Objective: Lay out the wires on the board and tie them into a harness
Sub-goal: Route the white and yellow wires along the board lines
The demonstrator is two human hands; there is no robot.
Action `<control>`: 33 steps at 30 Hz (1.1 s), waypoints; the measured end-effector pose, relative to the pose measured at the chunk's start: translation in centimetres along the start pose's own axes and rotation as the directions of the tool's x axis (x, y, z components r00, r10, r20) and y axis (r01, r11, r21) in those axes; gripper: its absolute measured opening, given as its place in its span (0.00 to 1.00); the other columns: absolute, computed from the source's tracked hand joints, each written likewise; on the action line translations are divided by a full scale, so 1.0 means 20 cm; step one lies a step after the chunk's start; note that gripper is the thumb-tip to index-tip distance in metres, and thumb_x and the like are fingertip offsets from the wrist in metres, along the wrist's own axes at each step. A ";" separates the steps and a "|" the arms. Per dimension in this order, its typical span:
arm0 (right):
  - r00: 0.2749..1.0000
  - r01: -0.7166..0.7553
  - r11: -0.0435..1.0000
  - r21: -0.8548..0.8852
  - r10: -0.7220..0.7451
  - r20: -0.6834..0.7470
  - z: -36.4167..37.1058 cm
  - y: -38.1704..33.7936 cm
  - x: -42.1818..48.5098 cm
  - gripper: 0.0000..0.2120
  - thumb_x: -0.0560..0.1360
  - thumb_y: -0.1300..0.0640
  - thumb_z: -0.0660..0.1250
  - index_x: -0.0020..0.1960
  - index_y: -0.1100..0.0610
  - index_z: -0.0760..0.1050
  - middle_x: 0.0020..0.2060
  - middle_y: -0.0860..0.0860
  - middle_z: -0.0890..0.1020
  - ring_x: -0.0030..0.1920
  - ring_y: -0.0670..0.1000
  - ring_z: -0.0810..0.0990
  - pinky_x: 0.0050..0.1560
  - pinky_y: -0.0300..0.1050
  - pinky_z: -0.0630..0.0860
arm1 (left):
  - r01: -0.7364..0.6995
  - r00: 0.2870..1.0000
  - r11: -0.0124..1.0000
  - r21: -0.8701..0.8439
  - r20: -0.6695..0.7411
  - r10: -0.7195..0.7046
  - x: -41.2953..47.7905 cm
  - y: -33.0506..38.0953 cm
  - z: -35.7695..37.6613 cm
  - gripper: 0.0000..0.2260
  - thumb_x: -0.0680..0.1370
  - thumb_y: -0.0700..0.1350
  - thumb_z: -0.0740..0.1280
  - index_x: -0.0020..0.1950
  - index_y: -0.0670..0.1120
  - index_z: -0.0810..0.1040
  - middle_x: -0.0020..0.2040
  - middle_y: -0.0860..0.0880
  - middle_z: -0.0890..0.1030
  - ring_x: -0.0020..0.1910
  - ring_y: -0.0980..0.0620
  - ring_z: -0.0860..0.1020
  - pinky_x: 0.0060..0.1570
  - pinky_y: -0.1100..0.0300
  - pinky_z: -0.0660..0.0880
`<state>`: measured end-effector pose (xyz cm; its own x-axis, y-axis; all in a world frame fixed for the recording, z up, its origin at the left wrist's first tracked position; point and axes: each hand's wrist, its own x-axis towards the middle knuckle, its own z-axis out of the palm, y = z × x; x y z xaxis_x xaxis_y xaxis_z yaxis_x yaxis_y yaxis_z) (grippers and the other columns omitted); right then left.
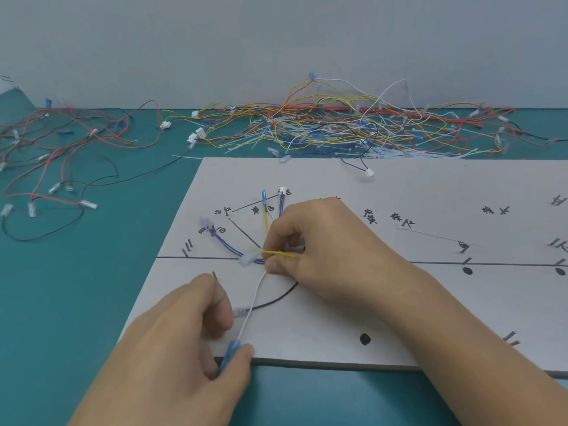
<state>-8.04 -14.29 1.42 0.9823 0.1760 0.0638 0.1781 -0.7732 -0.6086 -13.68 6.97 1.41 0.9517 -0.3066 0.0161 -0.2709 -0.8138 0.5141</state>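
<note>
A: What are the wires like, and where do they lie?

B: They are thin, smooth, plastic-coated strands on the left part of the board (399, 302). The board is a flat, matte, pale sheet marked with black lines, dots and handwritten labels. The white wire (255, 302) ends in a glossy blue sleeve (231, 352). The yellow wire (278, 253) and the curved blue wires (226, 245) end in small clear or white plugs. A black wire (276, 298) bends in an arc beside the white one.

A: And the hands?

B: They are apart. The left hand (184, 342) pinches the sleeve between thumb and finger at the board's near edge. The right hand (319, 247) has its fingertips clamped on the yellow wire where the strands meet, and the white wire runs in under its thumb.

A: What else is around, and does anything block the view?

B: Short dark pins (187, 250) stand up from the board. Along the table's (76, 287) far edge there is a dense tangle (338, 127) of yellow, red, white and blue strands. Stiff white ties (415, 153) are mixed into it. Looser red and black wires (61, 149) sprawl toward the far left corner. The right hand covers the junction, so I cannot tell how the strands cross beneath it.

A: Which way does the white wire run?

B: It is nearly straight. Its long axis goes from the near edge away and slightly right, with the sleeve end nearest the person. The yellow and blue wires fan out from the right hand toward the board's far left.
</note>
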 end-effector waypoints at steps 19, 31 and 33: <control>0.999 -0.033 0.999 0.027 0.034 -0.022 0.02 0.00 0.00 0.07 0.71 0.50 0.78 0.43 0.50 0.82 0.39 0.44 0.79 0.41 0.43 0.78 0.41 0.37 0.73 | -0.125 0.992 0.992 0.001 0.032 0.125 0.43 -0.37 -0.35 0.18 0.68 0.68 0.71 0.53 0.62 0.85 0.33 0.57 0.83 0.26 0.51 0.80 0.26 0.47 0.82; 0.999 -0.017 0.999 -0.035 0.016 -0.041 0.01 0.00 0.00 0.04 0.72 0.52 0.77 0.41 0.51 0.85 0.40 0.45 0.80 0.43 0.46 0.78 0.45 0.45 0.76 | -0.131 0.947 0.982 -0.137 0.274 0.165 0.83 -0.29 -0.29 0.11 0.74 0.37 0.77 0.42 0.54 0.86 0.39 0.50 0.87 0.41 0.45 0.86 0.54 0.41 0.81; 0.999 -0.017 0.999 -0.033 0.015 -0.044 0.01 0.00 0.00 0.04 0.72 0.52 0.77 0.41 0.51 0.84 0.40 0.45 0.80 0.43 0.46 0.77 0.44 0.45 0.76 | -0.145 0.930 0.975 -0.169 0.313 0.193 0.85 -0.30 -0.29 0.05 0.71 0.43 0.77 0.42 0.53 0.86 0.39 0.50 0.87 0.40 0.46 0.85 0.51 0.45 0.81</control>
<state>-8.07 -14.10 1.26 0.9865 0.1374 0.0893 0.1636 -0.7955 -0.5834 4.99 9.53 3.65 0.7875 -0.5966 -0.1548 -0.3775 -0.6654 0.6440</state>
